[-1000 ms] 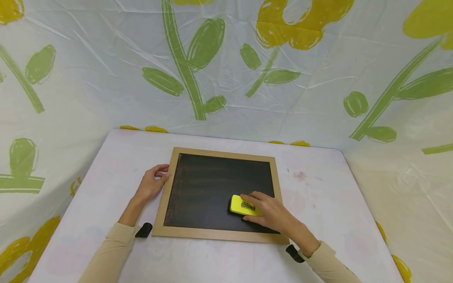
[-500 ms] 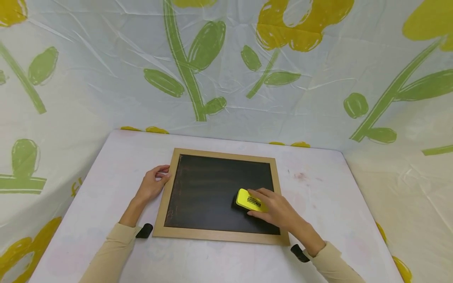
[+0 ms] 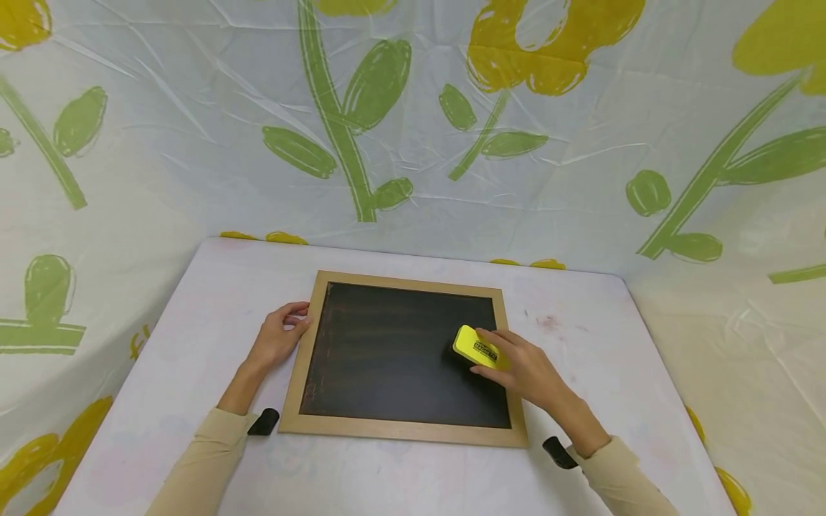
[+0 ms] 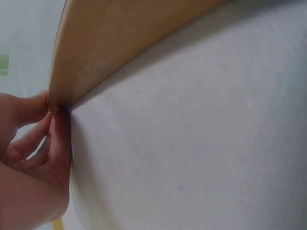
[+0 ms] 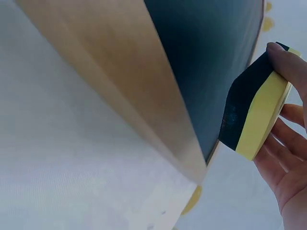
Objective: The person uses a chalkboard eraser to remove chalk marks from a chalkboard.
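A chalkboard [image 3: 387,351] with a light wooden frame lies on the table. My right hand [image 3: 532,369] holds a yellow-topped, black felt eraser [image 3: 470,344] at the right part of the dark surface. In the right wrist view, the thumb and fingers grip the eraser [image 5: 261,110] by its sides, its black pad facing the board. At the far-left edge, my left hand [image 3: 274,338] pinches the frame. The left wrist view shows the thumb on the edge of the wooden frame [image 4: 105,48], with fingertips tucked close below it. Faint reddish streaks run along the board's left side.
The white table [image 3: 581,344] has faint stains right of the board. Flower-printed cloth [image 3: 419,143] hangs behind and at both sides. Small black devices [image 3: 263,421] sit at the two wrists.
My right hand has moved the eraser up and to the right across the board, toward the right frame. The left hand stays in place at the left edge.
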`<state>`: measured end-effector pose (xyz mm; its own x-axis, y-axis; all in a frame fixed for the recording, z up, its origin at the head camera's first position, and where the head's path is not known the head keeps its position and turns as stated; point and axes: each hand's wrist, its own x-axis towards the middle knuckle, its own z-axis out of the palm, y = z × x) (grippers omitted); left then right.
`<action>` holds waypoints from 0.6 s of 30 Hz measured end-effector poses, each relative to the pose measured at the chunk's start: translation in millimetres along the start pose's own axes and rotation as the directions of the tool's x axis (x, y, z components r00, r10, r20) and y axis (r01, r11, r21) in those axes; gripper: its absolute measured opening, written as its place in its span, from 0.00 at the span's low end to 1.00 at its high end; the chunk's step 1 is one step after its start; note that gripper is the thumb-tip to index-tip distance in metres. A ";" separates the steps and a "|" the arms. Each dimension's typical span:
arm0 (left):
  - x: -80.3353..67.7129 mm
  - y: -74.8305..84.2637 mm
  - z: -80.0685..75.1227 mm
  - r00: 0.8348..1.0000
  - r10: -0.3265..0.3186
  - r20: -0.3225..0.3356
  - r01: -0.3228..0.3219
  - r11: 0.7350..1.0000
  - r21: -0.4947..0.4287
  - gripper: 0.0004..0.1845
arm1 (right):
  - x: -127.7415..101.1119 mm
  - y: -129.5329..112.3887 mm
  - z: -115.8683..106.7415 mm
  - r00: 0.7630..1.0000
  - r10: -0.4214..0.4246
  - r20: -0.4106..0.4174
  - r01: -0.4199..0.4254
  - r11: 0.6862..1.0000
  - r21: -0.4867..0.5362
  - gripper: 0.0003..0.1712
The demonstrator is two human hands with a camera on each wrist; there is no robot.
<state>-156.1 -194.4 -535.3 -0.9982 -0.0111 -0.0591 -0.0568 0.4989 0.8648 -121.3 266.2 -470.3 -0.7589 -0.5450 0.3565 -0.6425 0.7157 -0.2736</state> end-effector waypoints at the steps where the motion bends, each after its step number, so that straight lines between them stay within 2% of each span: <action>1: 0.2 -0.5 0.1 1.000 0.001 0.000 -0.001 1.000 0.001 0.23 | -0.3 2.2 -0.9 1.000 0.015 -0.004 -0.015 1.000 -0.001 0.44; 6: 0.4 -1.2 0.5 1.000 0.007 -0.004 -0.007 1.000 -0.005 0.22 | -1.2 11.7 -6.3 0.996 0.086 -0.014 -0.086 0.996 -0.006 0.42; 13: 0.8 -1.3 0.9 1.000 0.003 -0.002 -0.003 1.000 0.000 0.23 | -1.7 25.7 -9.9 0.993 0.112 -0.044 -0.113 0.993 -0.018 0.42; 18: 1.0 -1.2 1.2 1.000 0.008 -0.005 -0.008 1.000 -0.003 0.23 | -2.1 34.1 -11.2 0.988 0.153 -0.036 -0.154 0.988 -0.023 0.41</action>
<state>-156.9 -194.0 -537.0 -0.9987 -0.0118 -0.0500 -0.0493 0.4964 0.8667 -140.4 296.6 -470.4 -0.8441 -0.4126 0.3425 -0.5152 0.8009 -0.3051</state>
